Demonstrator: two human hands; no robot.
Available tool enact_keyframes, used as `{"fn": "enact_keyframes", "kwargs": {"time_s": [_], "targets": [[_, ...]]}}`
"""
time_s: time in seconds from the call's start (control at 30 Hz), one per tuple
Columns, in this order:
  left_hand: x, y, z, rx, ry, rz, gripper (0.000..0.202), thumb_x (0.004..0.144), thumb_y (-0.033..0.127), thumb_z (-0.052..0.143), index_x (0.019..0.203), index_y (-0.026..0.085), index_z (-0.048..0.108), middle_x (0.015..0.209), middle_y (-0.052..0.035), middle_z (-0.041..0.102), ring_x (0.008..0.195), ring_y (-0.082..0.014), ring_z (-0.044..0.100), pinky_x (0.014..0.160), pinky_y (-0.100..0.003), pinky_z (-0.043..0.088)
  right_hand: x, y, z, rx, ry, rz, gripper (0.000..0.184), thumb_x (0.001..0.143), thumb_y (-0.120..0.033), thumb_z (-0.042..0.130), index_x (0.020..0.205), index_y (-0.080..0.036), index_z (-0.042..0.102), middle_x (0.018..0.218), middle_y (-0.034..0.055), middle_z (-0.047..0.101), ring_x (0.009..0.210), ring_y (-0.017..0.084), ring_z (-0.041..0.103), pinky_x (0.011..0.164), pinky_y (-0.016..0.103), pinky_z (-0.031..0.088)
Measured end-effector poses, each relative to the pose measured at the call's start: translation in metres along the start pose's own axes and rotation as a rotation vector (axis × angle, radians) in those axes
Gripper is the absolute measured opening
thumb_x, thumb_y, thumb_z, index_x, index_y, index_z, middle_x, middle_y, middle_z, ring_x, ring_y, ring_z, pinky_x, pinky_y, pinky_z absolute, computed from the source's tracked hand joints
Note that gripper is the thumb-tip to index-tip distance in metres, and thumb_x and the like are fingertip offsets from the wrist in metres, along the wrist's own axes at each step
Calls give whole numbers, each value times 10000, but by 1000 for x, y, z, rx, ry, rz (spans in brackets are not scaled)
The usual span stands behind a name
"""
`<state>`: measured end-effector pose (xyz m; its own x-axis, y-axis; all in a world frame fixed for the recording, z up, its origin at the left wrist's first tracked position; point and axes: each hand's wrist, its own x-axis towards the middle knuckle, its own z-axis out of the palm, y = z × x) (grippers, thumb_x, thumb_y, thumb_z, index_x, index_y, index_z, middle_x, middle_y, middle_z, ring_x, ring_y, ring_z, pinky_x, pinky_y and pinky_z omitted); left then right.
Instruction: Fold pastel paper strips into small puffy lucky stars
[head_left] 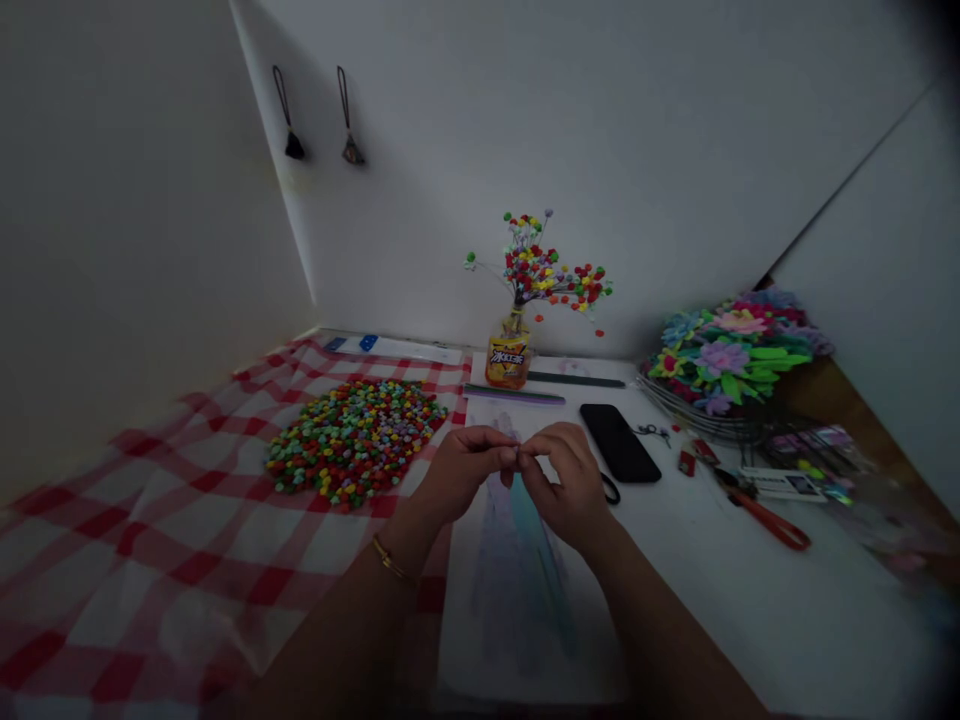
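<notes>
The black phone (620, 443) lay flat on the white worktop (712, 610). Just left of the phone's near end showed a black ring (612, 490). Behind the phone and to its left stood 1 labelled bottle (508, 362) of thin stems with small bright heads. Right of the phone lay a red-handled tool (772, 518) and a white card (780, 484); farther back on that side, a wire basket (697, 424) bore fluffy flowers (724, 358). Well left of the phone spread a red-and-white checked cloth (90, 610). High behind the cloth hung 2 tasselled ornaments (352, 150).
</notes>
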<state>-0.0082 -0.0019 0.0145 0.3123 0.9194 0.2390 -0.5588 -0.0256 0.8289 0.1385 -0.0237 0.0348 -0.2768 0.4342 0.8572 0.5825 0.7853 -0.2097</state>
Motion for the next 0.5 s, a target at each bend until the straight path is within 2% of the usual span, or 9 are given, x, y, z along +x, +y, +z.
{"fn": "enact_keyframes", "kwargs": {"time_s": [0.13, 0.33, 0.5], "targets": [[0, -2, 2, -76, -26, -20, 175, 575, 191, 758, 731, 139, 699, 626, -22, 669, 504, -109, 568, 517, -246, 434, -2, 0, 2, -26, 70, 7, 76, 771, -117, 545, 778, -192, 537, 719, 29, 579, 717, 170, 520, 698, 357, 417], [0, 0, -4, -55, -51, -21, 141, 612, 199, 738, 737, 140, 710, 602, -29, 659, 516, -107, 557, 523, -244, 418, -3, 2, 0, 51, 48, -7, 84, 772, -133, 571, 823, -199, 577, 739, 27, 600, 728, 169, 545, 717, 363, 421], [-1, 2, -9, 4, -80, -48, 158, 586, 203, 753, 721, 137, 707, 540, -11, 619, 493, -102, 530, 480, -232, 384, 0, 4, -5, 9, 7, -28, 128, 784, -141, 567, 882, -215, 604, 785, 35, 610, 775, 179, 550, 747, 374, 416]]}}
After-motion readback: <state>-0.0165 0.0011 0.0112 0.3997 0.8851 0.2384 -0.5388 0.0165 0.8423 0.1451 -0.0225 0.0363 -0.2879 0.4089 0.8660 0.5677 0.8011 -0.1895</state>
